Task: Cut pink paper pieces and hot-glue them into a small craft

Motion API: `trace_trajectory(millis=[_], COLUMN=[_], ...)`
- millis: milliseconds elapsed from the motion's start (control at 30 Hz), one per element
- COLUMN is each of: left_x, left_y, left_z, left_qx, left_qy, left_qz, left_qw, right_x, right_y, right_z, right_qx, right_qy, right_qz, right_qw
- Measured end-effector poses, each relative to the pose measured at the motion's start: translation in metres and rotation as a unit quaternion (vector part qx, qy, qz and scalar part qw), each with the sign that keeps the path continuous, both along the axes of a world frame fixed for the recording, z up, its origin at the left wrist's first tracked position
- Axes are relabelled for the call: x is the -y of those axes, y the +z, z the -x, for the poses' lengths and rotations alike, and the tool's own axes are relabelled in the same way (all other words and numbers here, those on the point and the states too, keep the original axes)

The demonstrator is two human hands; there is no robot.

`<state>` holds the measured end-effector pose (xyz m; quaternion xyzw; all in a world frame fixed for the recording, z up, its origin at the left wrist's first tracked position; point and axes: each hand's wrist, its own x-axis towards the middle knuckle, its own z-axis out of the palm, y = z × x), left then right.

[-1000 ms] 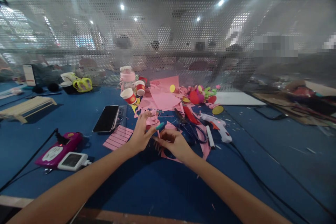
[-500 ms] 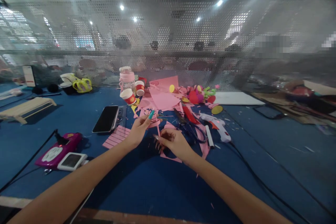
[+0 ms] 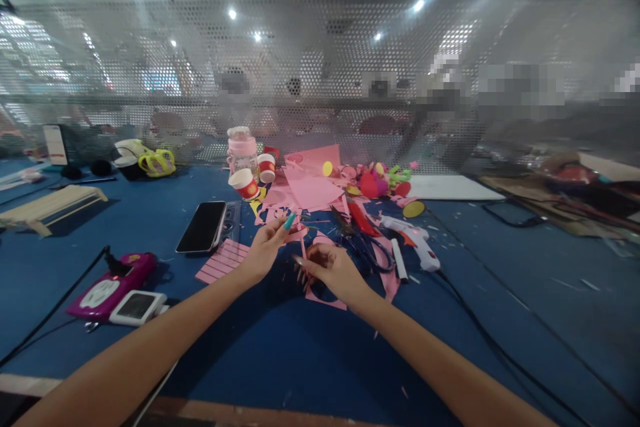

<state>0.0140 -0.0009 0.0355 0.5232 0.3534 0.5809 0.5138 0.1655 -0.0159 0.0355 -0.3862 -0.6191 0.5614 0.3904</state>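
Observation:
My left hand [image 3: 267,248] is closed in a pinch on a piece of pink paper, thumb uppermost. A long teal tip that looks like a nail [image 3: 289,221] shows at the thumb. From there a narrow pink paper strip [image 3: 303,244] runs down to my right hand [image 3: 333,271], whose curled fingers pinch its lower end. Some fingertips of both hands are hidden. Beneath my right hand lies a pink sheet with a round cut-out [image 3: 327,304]. Dark-handled scissors [image 3: 373,255] rest just right of it.
Pink paper scraps [image 3: 313,188] pile up ahead, beside paper cups [image 3: 244,184] and a bottle [image 3: 242,150]. At left are a phone [image 3: 201,227], lined pink paper [image 3: 221,261] and a purple power strip [image 3: 113,288]. A corded glue gun [image 3: 417,243] and white stick [image 3: 399,260] lie right.
My left thumb tilts slightly to the right, and the paper at its fingertips shifts a little. My right hand stays almost still, keeping its pinch.

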Motion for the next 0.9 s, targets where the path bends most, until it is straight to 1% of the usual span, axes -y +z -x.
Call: trace_trajectory(millis=[67, 133, 233, 300, 500, 633, 733, 833, 900], left_x=[0.0012, 0.0034, 0.0062, 0.007, 0.0062, 0.0056, 0.0045, 0.0033, 0.0035], left_y=[-0.0015, -0.0011, 0.0022, 0.004, 0.0038, 0.0047, 0.0036, 0.0011, 0.0009], left_z=[0.0009, 0.0013, 0.0006, 0.0002, 0.0005, -0.0014, -0.0027, -0.0013, 0.0008], left_qx=[-0.007, -0.008, -0.004, 0.002, 0.029, 0.004, -0.032, -0.089, -0.143], left_qy=[0.017, 0.017, -0.009, -0.014, -0.05, -0.062, -0.038, 0.021, 0.075], left_qz=[0.005, 0.007, 0.0, -0.002, -0.006, -0.02, -0.011, -0.029, -0.052], left_qw=[1.0, 1.0, 1.0, 1.0, 0.998, 0.998, 0.999, 0.995, 0.985], right_x=[0.0002, 0.0004, 0.0008, 0.001, 0.0013, 0.0011, 0.0011, 0.0009, 0.0006], right_y=[0.0001, 0.0001, 0.0004, 0.0008, 0.0012, 0.0026, 0.0049, 0.0055, 0.0046], right_z=[-0.0001, 0.0001, 0.0005, 0.0008, 0.0012, 0.0014, 0.0011, 0.0005, 0.0001], right_qx=[-0.003, -0.004, -0.003, -0.003, -0.005, -0.005, -0.004, -0.005, -0.009], right_qy=[0.003, 0.012, 0.017, 0.012, 0.011, 0.024, 0.03, 0.017, 0.012], right_qz=[-0.003, -0.001, 0.005, 0.006, 0.024, 0.032, 0.023, 0.024, 0.028], right_qw=[1.0, 1.0, 1.0, 1.0, 1.0, 0.999, 0.999, 1.0, 0.999])
